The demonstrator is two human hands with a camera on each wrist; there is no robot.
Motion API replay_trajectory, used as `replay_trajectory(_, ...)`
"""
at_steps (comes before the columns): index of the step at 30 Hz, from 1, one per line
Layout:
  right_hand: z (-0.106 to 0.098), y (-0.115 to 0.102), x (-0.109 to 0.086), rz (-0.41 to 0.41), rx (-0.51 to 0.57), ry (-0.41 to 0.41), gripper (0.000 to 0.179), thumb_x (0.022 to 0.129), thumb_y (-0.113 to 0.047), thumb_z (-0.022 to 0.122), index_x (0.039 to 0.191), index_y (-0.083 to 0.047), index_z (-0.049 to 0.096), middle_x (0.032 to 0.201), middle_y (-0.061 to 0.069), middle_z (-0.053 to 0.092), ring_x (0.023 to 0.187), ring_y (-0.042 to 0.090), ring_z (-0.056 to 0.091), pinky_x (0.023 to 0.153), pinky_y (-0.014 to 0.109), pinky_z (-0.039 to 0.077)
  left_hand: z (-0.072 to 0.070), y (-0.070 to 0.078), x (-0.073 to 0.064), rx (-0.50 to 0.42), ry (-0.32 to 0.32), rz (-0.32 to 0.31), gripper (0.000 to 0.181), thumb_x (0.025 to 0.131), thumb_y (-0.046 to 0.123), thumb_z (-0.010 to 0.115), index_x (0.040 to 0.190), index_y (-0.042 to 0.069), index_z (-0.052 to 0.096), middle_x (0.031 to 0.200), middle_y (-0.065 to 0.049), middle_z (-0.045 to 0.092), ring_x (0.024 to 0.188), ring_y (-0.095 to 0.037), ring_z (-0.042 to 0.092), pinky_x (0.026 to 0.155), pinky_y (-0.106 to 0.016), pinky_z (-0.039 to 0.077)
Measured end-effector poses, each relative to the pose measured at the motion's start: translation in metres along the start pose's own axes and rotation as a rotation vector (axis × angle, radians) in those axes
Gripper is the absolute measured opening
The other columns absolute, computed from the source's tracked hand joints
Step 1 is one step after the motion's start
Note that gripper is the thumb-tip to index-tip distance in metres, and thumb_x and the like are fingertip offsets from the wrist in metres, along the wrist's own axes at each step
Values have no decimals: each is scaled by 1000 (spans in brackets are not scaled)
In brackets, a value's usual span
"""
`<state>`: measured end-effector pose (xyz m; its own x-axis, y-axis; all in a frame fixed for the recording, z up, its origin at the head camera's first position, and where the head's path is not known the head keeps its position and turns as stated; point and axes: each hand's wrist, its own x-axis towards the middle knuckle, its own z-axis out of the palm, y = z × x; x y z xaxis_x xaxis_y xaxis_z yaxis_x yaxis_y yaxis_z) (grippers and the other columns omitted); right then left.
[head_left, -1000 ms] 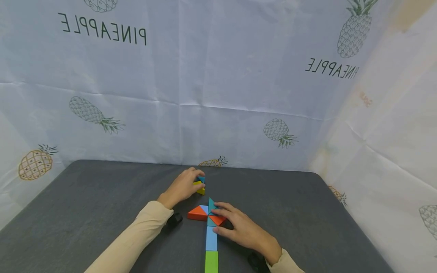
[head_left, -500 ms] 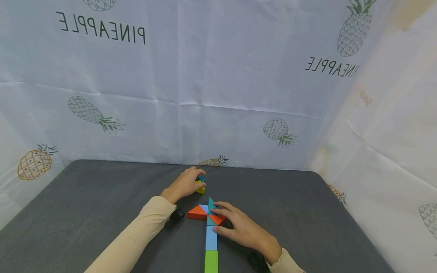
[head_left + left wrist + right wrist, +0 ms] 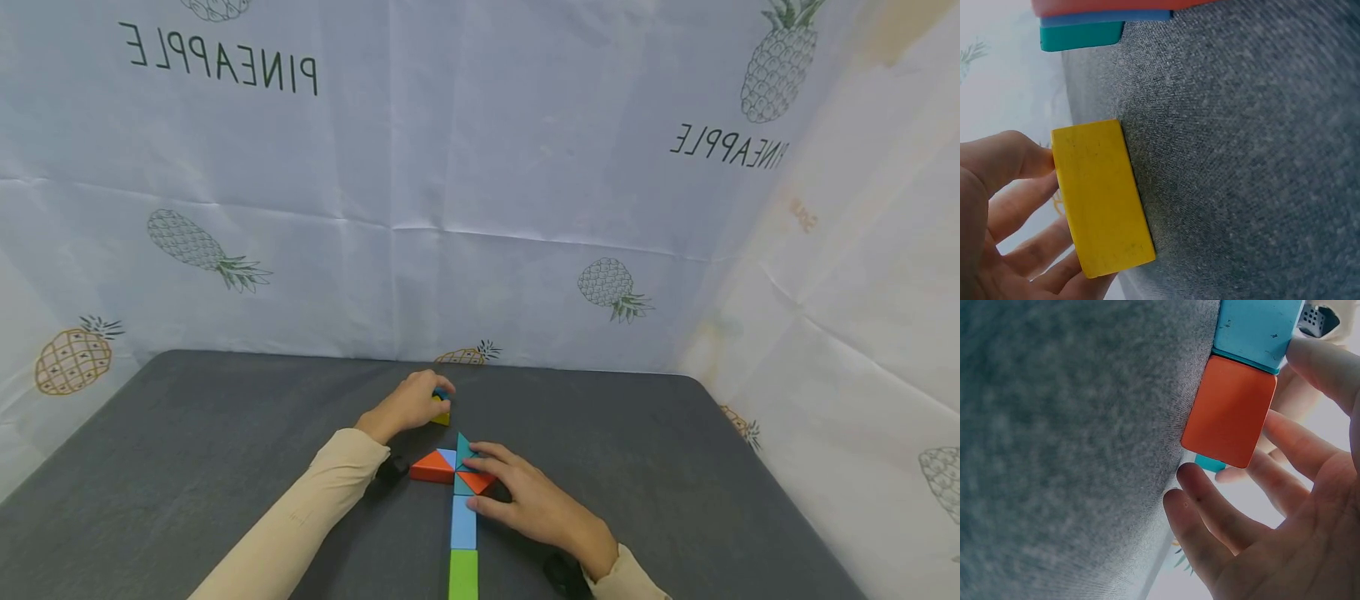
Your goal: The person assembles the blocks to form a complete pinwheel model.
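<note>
At the far middle of the table, my left hand [image 3: 411, 402] holds a yellow block [image 3: 1104, 200] by its edges. Thumb and fingers reach round it, and a blue block [image 3: 441, 392] shows just beyond, mostly hidden by the fingers. My right hand [image 3: 536, 500] rests its spread fingers on the laid-out row of blocks. Its fingertips touch the teal triangular blocks [image 3: 462, 448] and an orange triangular block [image 3: 474, 481], and its thumb is at the light blue rectangular block [image 3: 463, 527]. The right wrist view shows the orange block's end face [image 3: 1229, 412] beside these fingers.
Left of the teal pieces lie an orange wedge block [image 3: 432, 469] and a lavender triangular block [image 3: 448, 455]. A green block [image 3: 463, 575] continues the row toward me. The dark grey table [image 3: 225, 433] meets a pineapple-print cloth [image 3: 487, 200] at the back.
My left hand has shifted slightly to the right and covers more of the yellow and blue blocks. The right hand stays in place on the row.
</note>
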<state>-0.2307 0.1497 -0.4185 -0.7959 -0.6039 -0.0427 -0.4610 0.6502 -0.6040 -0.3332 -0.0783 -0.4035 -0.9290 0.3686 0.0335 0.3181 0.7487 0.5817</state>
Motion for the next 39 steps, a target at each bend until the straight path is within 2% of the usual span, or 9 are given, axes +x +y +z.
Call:
replay_trajectory(6, 0, 0, 0, 2, -1, 1, 58, 97, -56, 54, 145, -23, 52, 157, -1, 37, 140, 28, 43, 109, 57, 40, 0, -4, -2, -17, 25, 8, 30, 97, 4, 52, 122, 1, 68, 125, -19, 60, 89, -22, 54, 73, -34, 46)
replay_trajectory(11, 0, 0, 0, 6, 0, -5, 59, 97, -56, 54, 145, -22, 52, 157, -1, 37, 141, 29, 43, 109, 57, 40, -2, -5, -3, 8, 22, -20, 36, 96, -5, 46, 125, 2, 67, 126, -20, 59, 92, -23, 56, 77, -34, 50)
replay_trajectory(19, 0, 0, 0, 5, -8, -2, 58, 97, -56, 54, 144, -23, 52, 157, -1, 37, 141, 29, 43, 109, 56, 40, -2, -11, -2, 50, 43, -53, 32, 100, -1, 51, 126, 6, 67, 130, -18, 60, 102, -26, 59, 82, -37, 53)
replay_trajectory(26, 0, -1, 0, 1, 0, 0, 58, 97, -55, 55, 144, -21, 52, 157, -1, 37, 140, 28, 44, 109, 56, 40, -3, -15, -1, 71, 83, -42, 28, 98, 0, 58, 122, 6, 70, 127, -14, 64, 114, -29, 60, 93, -43, 52)
replay_trajectory(39, -1, -1, 1, 4, 4, -7, 60, 97, -57, 54, 144, -21, 52, 157, 0, 37, 140, 28, 43, 109, 56, 39, -10, -14, -8, 24, 196, -39, 23, 98, 8, 61, 119, 8, 70, 123, -14, 64, 94, -24, 63, 81, -38, 55)
